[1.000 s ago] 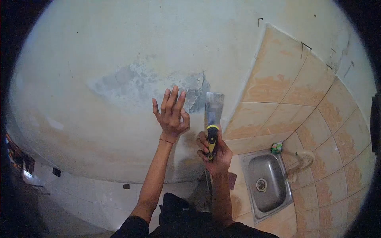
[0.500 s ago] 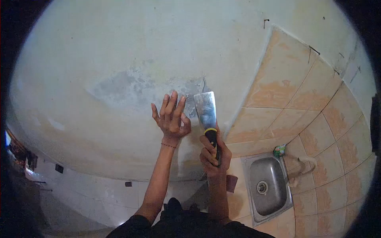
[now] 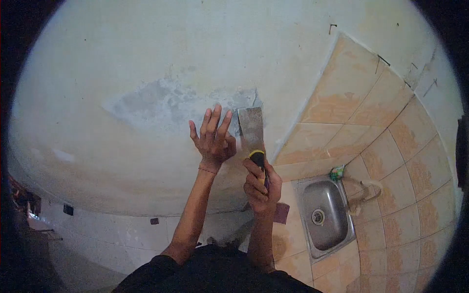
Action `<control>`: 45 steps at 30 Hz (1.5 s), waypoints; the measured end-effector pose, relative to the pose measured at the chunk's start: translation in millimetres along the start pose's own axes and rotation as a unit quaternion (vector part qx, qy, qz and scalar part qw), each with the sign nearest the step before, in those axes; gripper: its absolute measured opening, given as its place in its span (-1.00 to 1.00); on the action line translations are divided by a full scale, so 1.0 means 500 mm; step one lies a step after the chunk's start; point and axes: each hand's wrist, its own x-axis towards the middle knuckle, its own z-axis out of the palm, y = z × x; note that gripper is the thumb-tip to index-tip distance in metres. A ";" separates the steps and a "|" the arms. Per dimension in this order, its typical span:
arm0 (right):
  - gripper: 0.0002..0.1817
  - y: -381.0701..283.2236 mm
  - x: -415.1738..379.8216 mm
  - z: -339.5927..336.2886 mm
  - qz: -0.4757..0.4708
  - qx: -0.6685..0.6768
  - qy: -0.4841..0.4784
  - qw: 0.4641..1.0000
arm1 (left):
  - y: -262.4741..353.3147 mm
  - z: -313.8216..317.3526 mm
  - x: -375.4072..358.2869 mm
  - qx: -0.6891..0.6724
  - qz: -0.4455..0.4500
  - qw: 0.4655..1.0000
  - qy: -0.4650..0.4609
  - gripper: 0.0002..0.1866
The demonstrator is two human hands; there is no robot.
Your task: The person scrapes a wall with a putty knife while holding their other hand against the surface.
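My right hand (image 3: 263, 188) is wrapped round the black handle of a putty knife (image 3: 252, 128), its wide metal blade pointing up at the wall (image 3: 146, 171). The blade's upper edge overlaps the right end of a grey bare patch (image 3: 141, 102) where the paint is gone. Just above that edge, a flake of loose paint (image 3: 257, 95) stands out along a crack. To the left of the blade, my left hand (image 3: 212, 141) is open, its fingers stretched upward near the lower edge of the patch and holding nothing.
Orange-patterned tiles (image 3: 337, 112) cover the wall to the right. Below them a steel sink (image 3: 325, 215) is set in a tiled counter, with a green packet (image 3: 337, 172) at its back corner. A dark red piece (image 3: 281, 213) lies beside my right wrist. Bent nails (image 3: 333, 27) stick out higher up.
Both hands have risen slightly in view, and the putty knife's blade now stands closer to the loose paint. The blade looks duller, and the whole view has shifted a little.
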 end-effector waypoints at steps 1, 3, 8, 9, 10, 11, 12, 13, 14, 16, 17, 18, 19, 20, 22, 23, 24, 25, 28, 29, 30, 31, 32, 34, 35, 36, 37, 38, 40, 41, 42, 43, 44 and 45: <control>-0.73 0.007 -0.001 0.001 -0.003 0.005 0.000 1.000 | -0.001 -0.001 0.001 -0.001 -0.002 1.000 -0.007 -0.48; -0.72 0.014 -0.001 -0.004 -0.008 0.002 0.002 1.000 | -0.004 0.001 0.001 0.000 0.000 1.000 -0.013 -0.47; -0.72 0.014 -0.008 -0.009 -0.025 -0.036 0.030 0.999 | -0.004 0.001 0.002 0.005 -0.001 1.000 -0.017 -0.44; -0.71 0.016 -0.007 -0.004 -0.033 -0.049 0.036 0.998 | -0.004 0.002 0.004 -0.003 -0.004 1.000 -0.010 -0.44; -0.71 0.019 -0.006 0.002 -0.040 -0.062 0.044 0.996 | -0.003 0.003 0.004 -0.010 -0.009 1.000 -0.005 -0.44; -0.71 0.020 -0.005 0.005 -0.046 -0.074 0.053 0.995 | -0.002 0.002 0.004 -0.016 -0.013 1.000 0.000 -0.43; -0.71 0.018 -0.003 0.005 -0.042 -0.073 0.046 0.995 | -0.002 0.001 0.004 -0.016 -0.014 1.000 -0.003 -0.43; -0.71 0.013 0.001 0.006 -0.036 -0.071 0.039 0.996 | -0.002 0.000 0.004 -0.015 -0.015 1.000 -0.006 -0.42; -0.71 0.008 0.004 0.006 -0.029 -0.070 0.029 0.997 | -0.002 0.001 0.006 -0.012 -0.015 1.000 -0.006 -0.42; -0.71 0.001 0.005 0.003 -0.019 -0.065 0.030 0.997 | 0.000 0.002 0.006 -0.005 -0.027 1.000 -0.013 -0.40; -0.71 -0.003 0.002 0.000 -0.016 -0.061 0.032 0.997 | 0.003 0.001 0.004 -0.002 -0.034 0.999 -0.018 -0.39; -0.72 -0.008 0.001 -0.003 -0.009 -0.056 0.026 0.998 | 0.004 0.000 0.003 -0.004 -0.033 0.999 -0.015 -0.39; -0.70 -0.015 0.004 -0.006 -0.002 -0.050 0.020 0.999 | 0.001 0.001 0.006 -0.006 -0.033 0.999 -0.013 -0.38; -0.68 -0.022 0.003 -0.007 0.006 -0.046 0.015 0.999 | 0.001 0.003 0.008 -0.008 -0.034 0.999 -0.009 -0.38; -0.63 -0.030 -0.004 0.004 0.011 -0.057 0.007 0.998 | 0.007 0.003 0.012 -0.009 -0.041 0.999 -0.001 -0.39; -0.56 -0.034 -0.006 0.010 0.016 -0.061 0.002 0.998 | 0.010 0.003 0.014 -0.007 -0.045 0.999 0.004 -0.39; -0.54 -0.039 -0.012 0.013 0.023 -0.071 0.011 0.997 | 0.013 0.001 0.018 -0.008 -0.049 0.999 0.006 -0.41; -0.51 -0.044 -0.018 0.014 0.031 -0.081 0.017 0.996 | 0.017 0.001 0.023 -0.009 -0.052 0.999 0.009 -0.43; -0.47 -0.050 -0.023 0.027 0.041 -0.101 0.030 0.994 | 0.025 0.004 0.030 -0.014 -0.054 0.998 0.025 -0.45; -0.48 -0.051 -0.024 0.034 0.040 -0.105 0.033 0.993 | 0.027 0.006 0.032 -0.017 -0.052 0.998 0.030 -0.44; -0.49 -0.054 -0.024 0.037 0.043 -0.090 0.034 0.994 | 0.029 0.007 0.032 -0.015 -0.053 0.998 0.031 -0.42; -0.50 -0.056 -0.024 0.040 0.046 -0.076 0.035 0.995 | 0.031 0.009 0.032 -0.013 -0.054 0.998 0.033 -0.40; -0.51 -0.057 -0.024 0.043 0.050 -0.063 0.036 0.996 | 0.031 0.010 0.033 -0.011 -0.056 0.998 0.036 -0.38; -0.53 -0.060 -0.030 0.052 0.061 -0.038 0.042 0.997 | 0.032 0.010 0.035 -0.019 -0.053 0.998 0.041 -0.38; -0.54 -0.060 -0.033 0.057 0.068 -0.026 0.046 0.996 | 0.031 0.008 0.035 -0.021 -0.052 0.997 0.045 -0.38; -0.55 -0.060 -0.030 0.061 0.072 -0.024 0.048 0.996 | 0.030 0.007 0.034 -0.016 -0.055 0.997 0.043 -0.37; -0.56 -0.062 -0.026 0.066 0.074 -0.021 0.051 0.996 | 0.031 0.008 0.033 -0.012 -0.059 0.997 0.039 -0.37; -0.56 -0.061 -0.024 0.070 0.076 -0.019 0.054 0.995 | 0.032 0.008 0.031 -0.008 -0.063 0.997 0.035 -0.37; -0.58 -0.057 -0.027 0.074 0.078 -0.010 0.069 0.994 | 0.033 0.005 0.033 -0.005 -0.063 0.997 0.037 -0.37; -0.58 -0.056 -0.029 0.074 0.079 -0.005 0.077 0.994 | 0.033 0.003 0.034 -0.004 -0.063 0.997 0.038 -0.37; -0.63 -0.057 -0.030 0.071 0.086 0.009 0.077 0.993 | 0.032 0.004 0.032 -0.007 -0.061 0.997 0.042 -0.37; -0.67 -0.059 -0.030 0.067 0.092 0.024 0.075 0.993 | 0.031 0.006 0.033 -0.010 -0.058 0.997 0.048 -0.38; -0.70 -0.060 -0.029 0.064 0.097 0.039 0.072 0.992 | 0.029 0.008 0.034 -0.015 -0.054 0.997 0.053 -0.38; -0.73 -0.058 -0.026 0.067 0.095 0.037 0.067 0.993 | 0.028 0.011 0.035 -0.015 -0.055 0.997 0.054 -0.39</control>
